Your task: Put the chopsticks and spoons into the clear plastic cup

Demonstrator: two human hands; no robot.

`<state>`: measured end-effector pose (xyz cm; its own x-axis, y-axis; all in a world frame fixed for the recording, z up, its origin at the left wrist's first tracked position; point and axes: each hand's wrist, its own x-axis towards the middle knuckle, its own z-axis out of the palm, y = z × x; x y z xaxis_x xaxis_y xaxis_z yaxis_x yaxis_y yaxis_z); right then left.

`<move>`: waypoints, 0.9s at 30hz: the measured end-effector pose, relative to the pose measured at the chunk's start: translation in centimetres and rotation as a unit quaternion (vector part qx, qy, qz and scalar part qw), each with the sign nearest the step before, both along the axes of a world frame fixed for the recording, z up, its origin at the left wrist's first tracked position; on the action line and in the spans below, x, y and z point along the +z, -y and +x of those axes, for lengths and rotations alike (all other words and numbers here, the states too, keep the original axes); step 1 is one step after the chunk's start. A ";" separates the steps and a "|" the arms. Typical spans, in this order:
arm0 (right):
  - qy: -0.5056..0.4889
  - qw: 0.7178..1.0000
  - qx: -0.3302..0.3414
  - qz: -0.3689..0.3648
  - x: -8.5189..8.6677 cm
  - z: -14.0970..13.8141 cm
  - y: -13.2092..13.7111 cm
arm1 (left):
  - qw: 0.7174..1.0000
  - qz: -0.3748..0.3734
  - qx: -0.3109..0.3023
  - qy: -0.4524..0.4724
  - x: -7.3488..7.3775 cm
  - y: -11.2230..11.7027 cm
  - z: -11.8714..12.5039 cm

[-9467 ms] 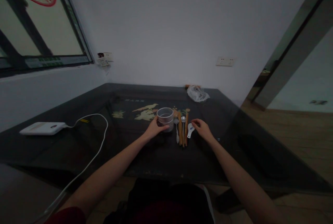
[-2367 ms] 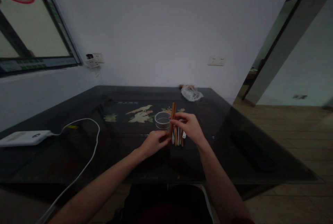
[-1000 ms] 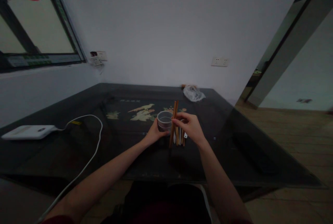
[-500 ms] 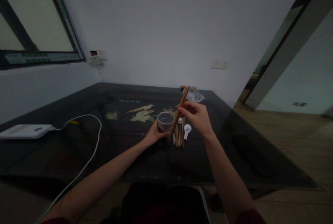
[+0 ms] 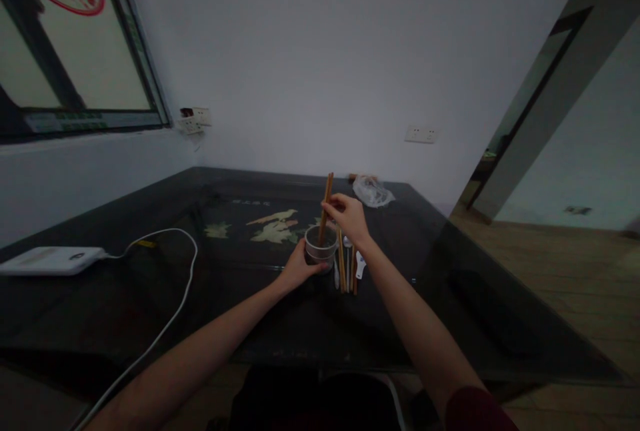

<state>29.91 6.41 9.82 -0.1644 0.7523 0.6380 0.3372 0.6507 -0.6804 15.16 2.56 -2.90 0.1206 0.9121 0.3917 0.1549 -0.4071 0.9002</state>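
Observation:
My left hand (image 5: 299, 269) is wrapped round the near left side of a round metallic-looking cup (image 5: 321, 254) on the dark table. Between the thumb and fingers of my right hand (image 5: 349, 217) is a pair of brown wooden chopsticks (image 5: 326, 207), nearly upright, with the lower ends inside the cup. Just right of the cup lie more chopsticks (image 5: 342, 271), a metal spoon (image 5: 348, 243) and a white soup spoon (image 5: 361, 265), side by side. My right wrist hides part of the white spoon.
A crumpled clear plastic bag (image 5: 373, 192) lies at the table's back edge. On the left are a white power bank (image 5: 53, 260) and its white cable (image 5: 193, 267), which runs toward me. A dark flat object (image 5: 490, 311) rests on the right of the table (image 5: 240, 331).
My right hand has moved left and brought the chopsticks from a slant beside the cup to nearly upright with their ends inside it. My left hand keeps its hold on the cup.

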 end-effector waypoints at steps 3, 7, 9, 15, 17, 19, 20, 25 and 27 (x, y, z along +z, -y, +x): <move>0.005 0.999 0.017 -0.051 -1.8 -0.2 -1.0 | 1.000 -0.002 0.005 -0.002 0.0 0.0 0.0; -0.016 0.994 0.042 -0.096 -2.3 0.0 -1.5 | 1.000 -0.001 0.011 -0.010 0.0 0.0 0.1; -0.026 0.992 0.051 -0.114 -2.2 0.0 -1.6 | 1.000 -0.007 0.016 -0.013 0.1 0.1 0.0; -0.021 0.986 0.063 -0.151 -1.5 -0.3 -1.2 | 1.000 -0.010 0.015 -0.019 0.6 0.4 0.1; -0.020 0.985 0.061 -0.162 -1.4 -0.4 -1.3 | 1.000 -0.010 0.015 -0.020 0.7 0.4 0.1; -0.018 0.983 0.056 -0.171 -1.4 -0.5 -1.4 | 1.000 -0.012 0.016 -0.018 0.7 0.4 0.0; -0.016 0.983 0.053 -0.174 -1.4 -0.5 -1.5 | 1.000 -0.012 0.017 -0.019 0.6 0.4 0.0; 0.013 0.982 0.028 -0.188 -1.2 -0.5 -1.9 | 1.000 0.002 0.012 -0.017 0.3 0.2 0.0; 0.023 0.980 0.020 -0.195 -1.0 -0.5 -2.1 | 1.000 0.001 0.013 -0.015 0.4 0.2 0.0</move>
